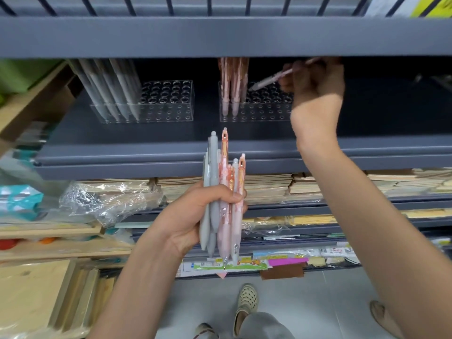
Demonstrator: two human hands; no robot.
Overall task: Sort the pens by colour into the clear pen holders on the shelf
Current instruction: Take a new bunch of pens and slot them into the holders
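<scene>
Flat stacks of tan notebooks (266, 185) lie in a long row. Some crinkly clear plastic (102, 199) sits just to their left, next to a blue-green packet (19, 199). Lower down on the left are pale wooden boards (31, 289), and a green thing (17, 74) is high up on that side, too blurry to name. A bright pink strip (287, 261) lies just above a brown patch (282, 272), close to the grey floor (330, 302).
</scene>
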